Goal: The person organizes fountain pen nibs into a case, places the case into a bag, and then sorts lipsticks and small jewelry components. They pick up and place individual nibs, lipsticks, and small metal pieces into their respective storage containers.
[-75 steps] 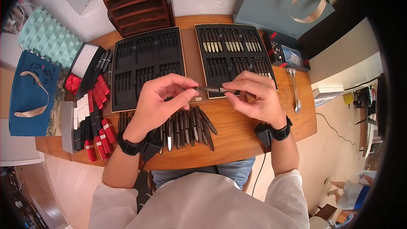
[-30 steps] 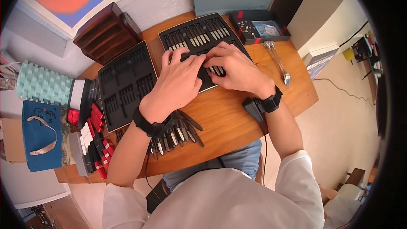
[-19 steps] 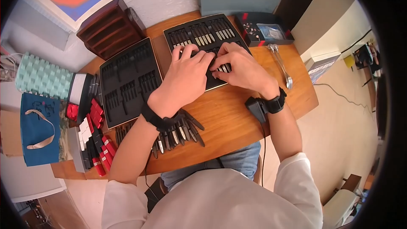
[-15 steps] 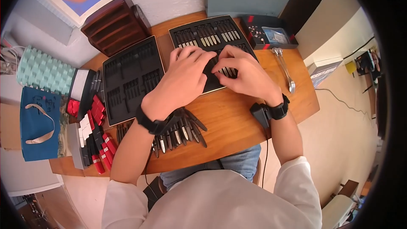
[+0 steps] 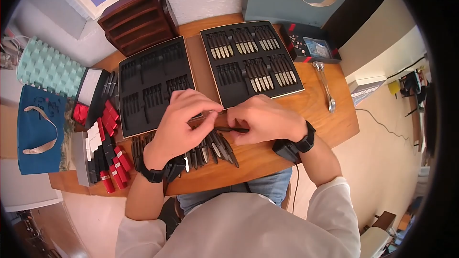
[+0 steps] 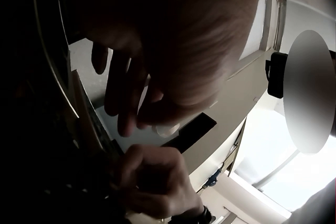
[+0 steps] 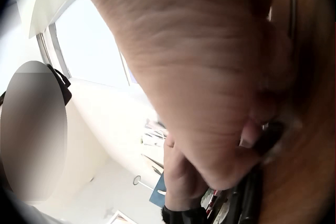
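My right hand (image 5: 265, 119) is near the front of the table, its curled fingers gripping a dark, slim knife (image 5: 230, 129). In the right wrist view, a dark end of the knife (image 7: 269, 136) shows at the thumb and fingers. My left hand (image 5: 184, 124) hovers beside it, fingers loosely bent, thumb tip near the fingertips, with nothing visible between them. Under and beside the left hand, a row of dark knives (image 5: 222, 148) with some silvery blades lies on the wood. Behind the hands, the right black tray (image 5: 234, 99) carries several rows of knives in slots.
The left black tray (image 5: 136, 126) shows dark slots. Red, white and black small boxes (image 5: 107, 150) crowd the left side beside a blue bag (image 5: 40, 129). A brown wooden rack (image 5: 138, 21) stands behind. Silver cutlery (image 5: 325, 88) and an open black box (image 5: 311, 48) are at right.
Both hands have come back from the right tray toward the table's front edge, uncovering its lower rows of knives. The right hand now holds a dark knife.
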A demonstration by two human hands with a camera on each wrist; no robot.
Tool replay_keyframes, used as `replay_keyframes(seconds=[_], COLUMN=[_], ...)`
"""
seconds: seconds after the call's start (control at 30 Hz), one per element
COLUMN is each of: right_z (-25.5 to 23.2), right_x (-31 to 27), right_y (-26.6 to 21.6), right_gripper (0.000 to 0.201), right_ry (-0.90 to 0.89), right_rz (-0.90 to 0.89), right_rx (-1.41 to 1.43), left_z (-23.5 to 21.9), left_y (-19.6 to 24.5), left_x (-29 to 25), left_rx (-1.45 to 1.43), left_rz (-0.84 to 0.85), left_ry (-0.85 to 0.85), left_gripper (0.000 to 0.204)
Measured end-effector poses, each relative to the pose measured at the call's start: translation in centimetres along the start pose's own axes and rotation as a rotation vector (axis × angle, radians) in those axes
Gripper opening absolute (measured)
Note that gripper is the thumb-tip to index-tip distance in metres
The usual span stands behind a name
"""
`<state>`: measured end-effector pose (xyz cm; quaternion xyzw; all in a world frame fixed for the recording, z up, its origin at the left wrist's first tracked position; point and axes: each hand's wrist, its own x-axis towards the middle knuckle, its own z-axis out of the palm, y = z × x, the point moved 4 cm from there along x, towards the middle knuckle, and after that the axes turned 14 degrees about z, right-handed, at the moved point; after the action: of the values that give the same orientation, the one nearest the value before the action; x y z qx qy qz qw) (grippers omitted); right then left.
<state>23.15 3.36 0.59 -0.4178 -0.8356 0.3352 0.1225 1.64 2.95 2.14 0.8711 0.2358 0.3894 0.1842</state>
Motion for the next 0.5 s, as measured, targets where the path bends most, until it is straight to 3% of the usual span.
replay_keyframes(seconds=[0.07, 0.13, 0.2, 0.23, 0.27, 0.37, 0.5], right_z=[-0.7, -2.0, -2.6, -3.0, -3.1, -3.6, -3.6], right_x=[-0.1, -0.2, -0.3, -0.4, -0.4, -0.3, -0.3], right_y=[0.1, 0.5, 0.8, 1.1, 1.5, 1.2, 1.1], right_gripper=[0.017, 0.013, 0.013, 0.014, 0.019, 0.023, 0.026], right_ry=[0.046, 0.227, 0.279, 0.335, 0.412, 0.487, 0.503], right_rz=[-0.068, -0.122, -0.053, 0.019, -0.056, -0.082, -0.116], right_rx=[0.065, 0.183, 0.224, 0.266, 0.248, 0.292, 0.304], left_z=[0.4, 0.5, 0.9, 1.1, 1.4, 1.3, 0.7], left_y=[-0.2, -0.2, -0.3, -0.8, -1.3, -1.7, -1.7], left_x=[-0.3, -0.5, -0.6, -1.0, -1.3, -1.8, -1.6], left_rx=[-0.069, -0.107, -0.150, -0.262, -0.373, -0.580, -0.744], left_rz=[0.015, -0.039, -0.089, -0.214, -0.338, -0.478, -0.497], left_ry=[-0.011, -0.014, -0.023, 0.056, 0.135, 0.244, 0.328], left_gripper=[0.017, 0.015, 0.014, 0.015, 0.017, 0.021, 0.023])
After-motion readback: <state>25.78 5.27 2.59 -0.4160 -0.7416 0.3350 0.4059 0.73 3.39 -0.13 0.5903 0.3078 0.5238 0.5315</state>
